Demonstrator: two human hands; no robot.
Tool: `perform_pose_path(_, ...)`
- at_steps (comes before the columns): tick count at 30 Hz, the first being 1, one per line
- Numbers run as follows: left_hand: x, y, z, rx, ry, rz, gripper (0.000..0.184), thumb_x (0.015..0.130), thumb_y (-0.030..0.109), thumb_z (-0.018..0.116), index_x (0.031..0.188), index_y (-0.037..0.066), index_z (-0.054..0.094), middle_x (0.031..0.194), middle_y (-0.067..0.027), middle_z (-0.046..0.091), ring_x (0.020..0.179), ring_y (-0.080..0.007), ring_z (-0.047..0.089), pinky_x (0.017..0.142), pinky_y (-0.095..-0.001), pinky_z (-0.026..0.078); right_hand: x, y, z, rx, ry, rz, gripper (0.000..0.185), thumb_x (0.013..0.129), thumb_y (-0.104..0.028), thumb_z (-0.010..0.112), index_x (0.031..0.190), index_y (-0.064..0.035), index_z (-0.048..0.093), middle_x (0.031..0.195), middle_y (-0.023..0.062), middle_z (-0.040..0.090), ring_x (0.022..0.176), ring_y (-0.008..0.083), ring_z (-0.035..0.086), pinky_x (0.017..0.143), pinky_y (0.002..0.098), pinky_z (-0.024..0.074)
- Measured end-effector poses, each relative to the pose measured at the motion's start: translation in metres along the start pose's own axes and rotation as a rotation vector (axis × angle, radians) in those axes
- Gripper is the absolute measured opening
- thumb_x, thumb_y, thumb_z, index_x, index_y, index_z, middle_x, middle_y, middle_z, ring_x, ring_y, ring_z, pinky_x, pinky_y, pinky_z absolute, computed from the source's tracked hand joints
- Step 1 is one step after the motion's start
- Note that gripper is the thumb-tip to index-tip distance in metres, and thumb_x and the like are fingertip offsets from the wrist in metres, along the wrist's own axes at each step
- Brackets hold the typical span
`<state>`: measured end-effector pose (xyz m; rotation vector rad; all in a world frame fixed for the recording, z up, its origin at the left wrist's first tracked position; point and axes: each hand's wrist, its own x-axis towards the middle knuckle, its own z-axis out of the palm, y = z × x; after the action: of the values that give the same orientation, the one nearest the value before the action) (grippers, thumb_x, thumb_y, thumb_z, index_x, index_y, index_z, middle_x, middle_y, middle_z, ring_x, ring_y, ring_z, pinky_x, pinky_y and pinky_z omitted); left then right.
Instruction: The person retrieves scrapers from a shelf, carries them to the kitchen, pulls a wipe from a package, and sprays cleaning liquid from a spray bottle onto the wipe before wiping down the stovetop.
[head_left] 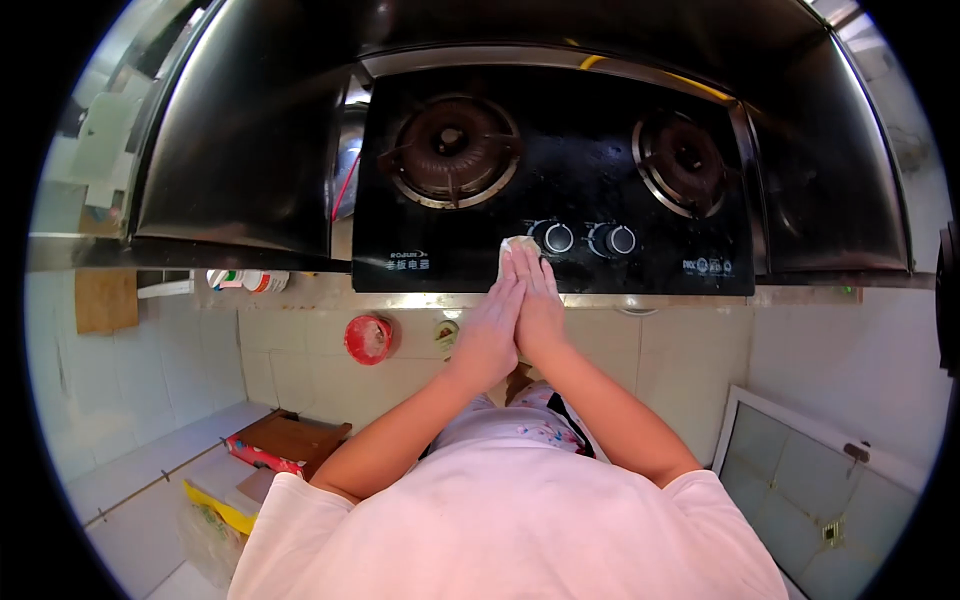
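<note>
A small whitish cloth (507,256) lies on the black glass gas stove (580,262), just left of the left control knob (556,238). My left hand (488,330) and my right hand (541,306) are side by side and touching, fingers pointing away from me. Both sets of fingertips press on the cloth, which shows past them at the front and left. Beyond my hands is the left burner (452,145), brown and stained. The right knob (614,240) stands beside the left one.
The right burner (690,157) sits at the far side of the stove. Dark shiny panels (240,130) flank it. Below the counter edge stand a red bucket (369,340) and a small greenish container (446,335). White bottles (265,281) are at left; a framed glass panel (800,480) is at lower right.
</note>
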<state>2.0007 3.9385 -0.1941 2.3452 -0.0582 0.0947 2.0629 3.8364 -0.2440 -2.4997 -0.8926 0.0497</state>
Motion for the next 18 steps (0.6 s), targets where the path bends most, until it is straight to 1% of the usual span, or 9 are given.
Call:
perform_pose_path(3,0.000,0.007,-0.007,0.029,0.077,0.013,0.063,0.071,-0.005,0.056,0.133,-0.006,0.045,0.135,-0.0273,0.048,0.129,-0.0422,0.043,0.108,-0.0449,0.036,0.007,-0.006,0.003,0.096,0.064,0.046,0.054,0.093,-0.014,0.041,0.145,-0.0014,0.034,0.151,0.0153,0.034,0.143,0.0309,0.027,0.117,0.0435,0.0214)
perform_pose_path(4,-0.001,0.009,-0.012,0.018,0.127,0.046,0.064,0.071,-0.005,0.056,0.134,-0.006,0.044,0.135,-0.0269,0.047,0.130,-0.0422,0.042,0.107,-0.0450,0.036,0.012,-0.011,0.003,0.040,0.122,-0.013,0.051,0.093,-0.014,0.044,0.142,-0.0003,0.039,0.149,0.0161,0.036,0.141,0.0315,0.030,0.115,0.0441,0.0247)
perform_pose_path(6,-0.010,0.006,-0.025,0.082,0.187,-0.002,0.065,0.070,-0.006,0.055,0.134,-0.005,0.044,0.137,-0.0259,0.046,0.133,-0.0418,0.039,0.108,-0.0437,0.036,0.020,-0.035,-0.003,0.371,0.131,0.037,0.043,0.095,-0.013,0.044,0.136,-0.0036,0.048,0.144,0.0134,0.045,0.139,0.0303,0.034,0.115,0.0427,0.0256)
perform_pose_path(8,-0.024,-0.001,-0.042,0.044,0.302,-0.015,0.064,0.071,-0.006,0.053,0.134,-0.004,0.045,0.138,-0.0256,0.045,0.133,-0.0417,0.038,0.108,-0.0427,0.036,0.029,-0.056,0.003,0.334,0.127,-0.120,0.041,0.092,-0.012,0.050,0.132,-0.0012,0.052,0.135,0.0165,0.052,0.132,0.0346,0.042,0.111,0.0439,0.0310)
perform_pose_path(10,-0.044,-0.007,-0.060,0.067,0.377,-0.069,0.060,0.072,-0.007,0.050,0.131,-0.003,0.048,0.136,-0.0242,0.049,0.131,-0.0400,0.042,0.108,-0.0423,0.037,0.036,-0.083,0.012,0.316,0.126,-0.277,0.037,0.088,-0.009,0.053,0.123,0.0012,0.056,0.127,0.0174,0.058,0.121,0.0365,0.051,0.104,0.0452,0.0384)
perform_pose_path(11,-0.057,-0.014,-0.070,0.041,0.421,-0.102,0.058,0.071,-0.008,0.049,0.129,-0.003,0.050,0.134,-0.0234,0.050,0.130,-0.0390,0.044,0.107,-0.0425,0.038,0.038,-0.097,0.017,0.323,0.117,-0.302,0.037,0.088,-0.009,0.053,0.123,0.0012,0.056,0.127,0.0174,0.058,0.121,0.0365,0.051,0.104,0.0452,0.0384)
perform_pose_path(13,-0.078,-0.022,-0.095,0.005,0.532,-0.159,0.051,0.073,-0.008,0.046,0.123,-0.002,0.056,0.127,-0.0205,0.057,0.123,-0.0364,0.051,0.104,-0.0423,0.041,0.042,-0.128,0.026,0.350,0.014,-0.406,0.032,0.080,-0.007,0.059,0.109,0.0067,0.060,0.109,0.0191,0.064,0.106,0.0340,0.058,0.095,0.0442,0.0447)
perform_pose_path(16,-0.110,-0.054,-0.126,-0.058,0.704,-0.277,0.045,0.078,-0.006,0.047,0.122,0.000,0.057,0.122,-0.0186,0.060,0.117,-0.0354,0.056,0.100,-0.0410,0.044,0.053,-0.175,0.047,0.393,-0.081,-0.414,0.028,0.078,-0.004,0.059,0.104,0.0051,0.061,0.097,0.0168,0.065,0.095,0.0335,0.061,0.088,0.0428,0.0475)
perform_pose_path(18,-0.128,-0.080,-0.149,-0.078,0.776,-0.297,0.039,0.082,-0.004,0.050,0.120,0.002,0.059,0.118,-0.0167,0.062,0.110,-0.0337,0.059,0.097,-0.0398,0.046,0.069,-0.212,0.067,0.425,-0.066,-0.436,0.025,0.079,-0.003,0.059,0.103,0.0027,0.062,0.095,0.0164,0.067,0.094,0.0339,0.062,0.086,0.0430,0.0482)
